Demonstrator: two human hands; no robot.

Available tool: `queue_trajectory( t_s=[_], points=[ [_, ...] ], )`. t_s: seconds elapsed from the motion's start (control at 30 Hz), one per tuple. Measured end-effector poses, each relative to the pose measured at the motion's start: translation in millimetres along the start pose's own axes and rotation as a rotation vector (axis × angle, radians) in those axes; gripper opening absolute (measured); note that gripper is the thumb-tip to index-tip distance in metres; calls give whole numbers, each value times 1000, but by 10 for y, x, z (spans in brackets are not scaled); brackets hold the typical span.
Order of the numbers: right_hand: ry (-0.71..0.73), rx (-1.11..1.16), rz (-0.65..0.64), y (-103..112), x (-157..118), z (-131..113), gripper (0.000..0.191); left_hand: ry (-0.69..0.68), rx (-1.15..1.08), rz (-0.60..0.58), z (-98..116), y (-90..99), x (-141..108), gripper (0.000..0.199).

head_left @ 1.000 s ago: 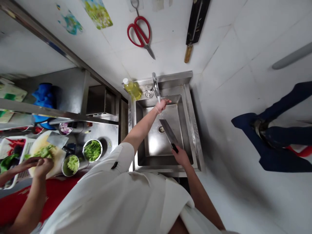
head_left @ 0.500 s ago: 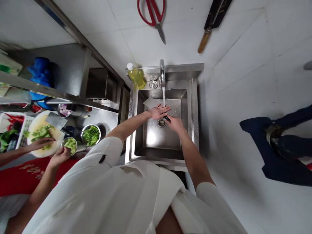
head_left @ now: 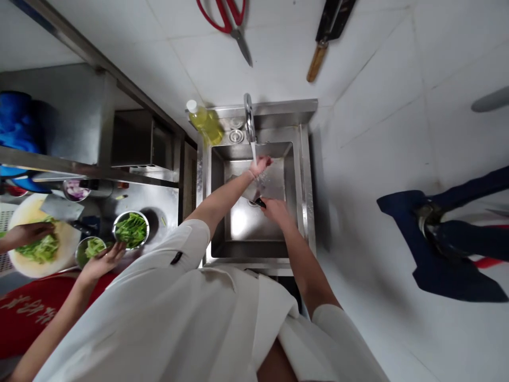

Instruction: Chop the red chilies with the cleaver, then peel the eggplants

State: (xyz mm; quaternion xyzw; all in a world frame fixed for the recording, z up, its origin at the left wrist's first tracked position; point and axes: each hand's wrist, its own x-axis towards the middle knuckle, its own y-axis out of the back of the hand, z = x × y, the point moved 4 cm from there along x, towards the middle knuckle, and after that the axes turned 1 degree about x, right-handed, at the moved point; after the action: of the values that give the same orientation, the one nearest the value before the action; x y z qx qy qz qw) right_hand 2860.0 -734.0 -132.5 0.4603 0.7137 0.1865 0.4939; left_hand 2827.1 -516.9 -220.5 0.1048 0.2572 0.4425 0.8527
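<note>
My right hand (head_left: 274,209) is down in the square stainless-steel sink (head_left: 305,201), fingers closed round the black handle of a broad-bladed metal cleaver (head_left: 251,192). The blade lies low over the drain, slanting to the left, part hidden under my left forearm. My left hand (head_left: 262,163) is farther in, under the water stream (head_left: 253,151) from the curved chrome tap (head_left: 248,114); fingers look bent, nothing visible in them, can't tell how wide they stand.

Progress, my judgement: partway through a rinse. Done: tap on, cleaver in sink, water splashing off my wrist. Left: tap not shut, cleaver not set down. Blade clean or not, can't tell.

Far left corner of the sink: clear bottle of yellow liquid with a white cap (head_left: 209,126), no readable label or brand. Small black tag (head_left: 176,258) on my white left sleeve, nothing legible. At left, a co-worker's red garment (head_left: 32,307) carries white lettering, too skewed to read; their hands are at chopped greens (head_left: 42,248) and steel bowls on the surface (head_left: 163,199).
</note>
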Motion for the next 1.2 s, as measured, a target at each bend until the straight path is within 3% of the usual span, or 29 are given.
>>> queue_trajectory(
  t_s=[0.13, 0.23, 0.33, 0.4, 0.53, 0.63, 0.73, 0.83, 0.9, 0.97, 1.1, 1.2],
  points=[
    [-63, 193, 45, -36, 130, 94, 33, 169, -177, -74, 92, 104, 150, 56],
    [-134, 631, 86, -107, 275, 177, 19, 165, -192, -39, 158, 259, 91, 60],
    [-255, 1364, -53, -307, 410, 190, 27, 90, -127, 14, 144, 310, -135, 48],
    [-290, 1811, -198, -419, 475, 125, 35, -36, -27, 8, 109, 228, -337, 42],
    [-248, 2315, -328, -482, 509, 2, 36, -267, 269, -98, -4, -94, -687, 67],
    [-218, 2417, -372, -500, 391, -21, 41, -285, 371, -123, -117, -150, -787, 76],
    [-180, 2400, -418, -551, 168, 48, 37, -340, 440, -122, -239, 72, -761, 78],
    [-126, 2369, -448, -638, -33, 163, 30, -150, 432, 46, -456, 474, -627, 83],
    [-85, 2353, -442, -684, -83, 203, 29, -27, 399, 195, -544, 635, -561, 87],
    [-74, 2322, -421, -701, -58, 183, 29, -70, 402, 209, -492, 568, -534, 86],
    [-135, 2175, -390, -656, 12, 26, 34, -294, 400, 27, -210, 184, -541, 75],
    [-136, 2081, -360, -607, -105, -41, 41, -223, 345, 25, -166, 276, -453, 73]
  ],
)
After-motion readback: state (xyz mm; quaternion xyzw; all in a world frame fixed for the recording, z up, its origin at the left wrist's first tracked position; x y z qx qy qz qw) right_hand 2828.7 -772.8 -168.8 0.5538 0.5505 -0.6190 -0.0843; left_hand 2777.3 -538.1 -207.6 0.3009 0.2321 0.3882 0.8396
